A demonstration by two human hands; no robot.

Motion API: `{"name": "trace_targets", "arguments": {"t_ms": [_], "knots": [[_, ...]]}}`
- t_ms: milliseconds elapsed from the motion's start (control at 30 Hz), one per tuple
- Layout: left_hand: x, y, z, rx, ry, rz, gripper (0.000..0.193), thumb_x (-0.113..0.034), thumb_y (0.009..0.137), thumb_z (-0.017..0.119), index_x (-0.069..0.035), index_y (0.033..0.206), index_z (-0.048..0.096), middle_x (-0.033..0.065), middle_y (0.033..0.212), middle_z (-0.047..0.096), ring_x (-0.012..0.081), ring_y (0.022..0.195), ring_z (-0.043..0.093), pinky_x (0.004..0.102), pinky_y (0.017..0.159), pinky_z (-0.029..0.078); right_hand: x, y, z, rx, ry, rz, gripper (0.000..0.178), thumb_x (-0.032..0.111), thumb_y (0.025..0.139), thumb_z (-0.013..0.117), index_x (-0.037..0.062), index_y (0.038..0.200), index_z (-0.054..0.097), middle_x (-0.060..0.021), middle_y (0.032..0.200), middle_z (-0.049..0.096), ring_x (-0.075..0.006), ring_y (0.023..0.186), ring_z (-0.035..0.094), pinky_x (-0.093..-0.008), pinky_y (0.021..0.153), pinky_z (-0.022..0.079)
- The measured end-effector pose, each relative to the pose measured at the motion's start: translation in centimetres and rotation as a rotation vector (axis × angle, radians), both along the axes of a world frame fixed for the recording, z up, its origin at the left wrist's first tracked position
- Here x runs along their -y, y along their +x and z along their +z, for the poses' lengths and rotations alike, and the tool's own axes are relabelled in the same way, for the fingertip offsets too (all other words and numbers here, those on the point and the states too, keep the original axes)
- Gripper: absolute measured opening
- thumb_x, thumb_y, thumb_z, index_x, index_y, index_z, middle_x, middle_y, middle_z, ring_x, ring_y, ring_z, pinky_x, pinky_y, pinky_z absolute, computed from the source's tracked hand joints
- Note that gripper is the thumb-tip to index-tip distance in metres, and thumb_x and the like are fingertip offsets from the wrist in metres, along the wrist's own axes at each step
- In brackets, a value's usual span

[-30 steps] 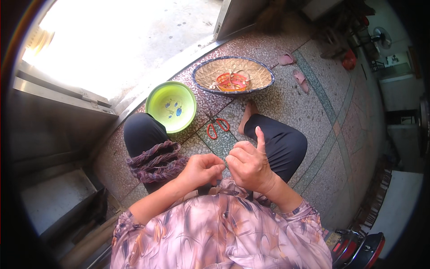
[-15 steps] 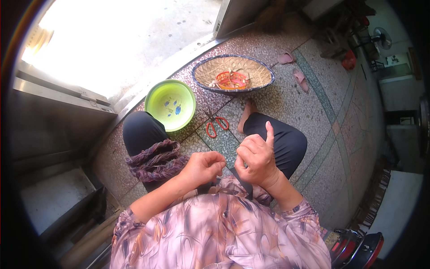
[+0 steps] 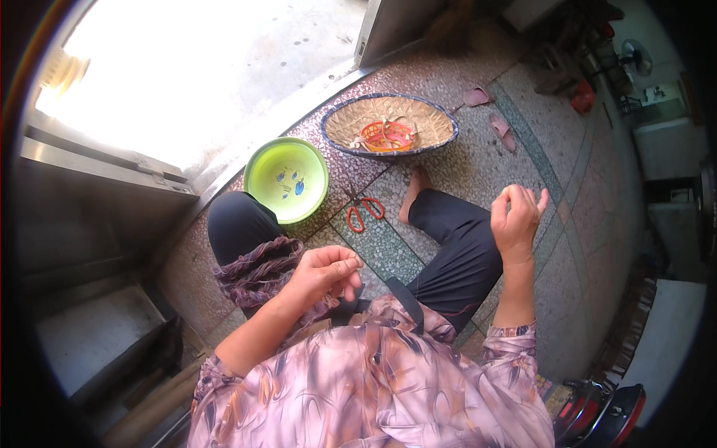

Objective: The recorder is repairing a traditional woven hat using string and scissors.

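My left hand (image 3: 327, 273) is closed in a pinch above my lap, thumb against the fingertips. Whatever those fingertips hold is too fine to make out. Out to the right, above my right knee, my right hand (image 3: 517, 222) is raised with thumb and forefinger together and the other fingers curled. Nothing can be made out between them either. A hank of purple-grey yarn (image 3: 252, 270) is looped around my left leg, beside my left hand. Scissors with red handles (image 3: 364, 215) lie on the floor ahead, between my knees.
Beyond my left knee stands a green basin (image 3: 263, 169) with a blue pattern. A wide woven basket (image 3: 427, 133) holds a small red-orange basket (image 3: 387, 137). Pink slippers (image 3: 502, 133) lie on the speckled floor. A doorway sill (image 3: 246, 153) runs along the left.
My right hand has swung up and away to the right, widening the gap between the hands. My left hand has shifted slightly left, still pinched.
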State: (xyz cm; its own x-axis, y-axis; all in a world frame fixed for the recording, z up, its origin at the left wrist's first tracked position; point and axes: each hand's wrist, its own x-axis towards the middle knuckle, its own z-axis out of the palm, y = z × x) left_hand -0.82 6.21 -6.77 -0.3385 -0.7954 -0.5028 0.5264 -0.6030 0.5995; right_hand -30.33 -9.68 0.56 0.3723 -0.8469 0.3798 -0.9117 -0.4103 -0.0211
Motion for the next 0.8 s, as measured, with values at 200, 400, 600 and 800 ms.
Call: {"name": "trace_targets", "arguments": {"t_ms": [200,400,600,800], "knots": [[-0.1,-0.1,-0.2,0.049,0.020,0.066,0.010,-0.013,0.092,0.054,-0.003,0.094,0.056,0.0060,0.069,0.062,0.0122,0.051,0.060,0.0203,0.042,0.046,0.5,-1.1,-0.2,-0.263,0.005,-0.294,0.051,0.006,0.077,0.053,0.0088,0.127,0.040,-0.0124,0.132,0.039,-0.0278,0.120,0.042,-0.0597,0.104,0.020],[0.0,-0.8,0.2,0.008,0.057,0.057,0.011,-0.013,0.092,0.054,-0.003,0.094,0.057,0.0048,0.069,0.062,0.0110,0.053,0.060,0.0189,0.044,0.043,-4.4,2.5,-0.9,0.348,0.627,0.279,0.021,0.009,0.077,0.060,0.0043,0.098,0.061,-0.0088,0.101,0.061,-0.0284,0.100,0.055,-0.0453,0.095,0.033],[-0.6,-1.0,1.3,0.038,-0.052,0.043,0.014,-0.013,0.092,0.055,-0.002,0.098,0.060,0.0061,0.073,0.064,0.0111,0.057,0.061,0.0183,0.048,0.043,-8.2,8.4,-2.5,0.840,1.106,0.346,0.016,0.009,0.082,0.063,0.0013,0.096,0.061,-0.0094,0.091,0.062,-0.0194,0.091,0.058,-0.0308,0.083,0.044],[-1.2,-0.9,2.5,0.028,-0.094,0.009,0.018,-0.015,0.091,0.058,-0.001,0.101,0.061,0.0054,0.075,0.065,0.0102,0.059,0.062,0.0179,0.048,0.042,-8.4,10.2,-1.6,0.920,1.257,0.381,0.015,0.010,0.084,0.062,0.0006,0.095,0.062,-0.0078,0.090,0.063,-0.0141,0.086,0.059,-0.0274,0.078,0.046]]}}
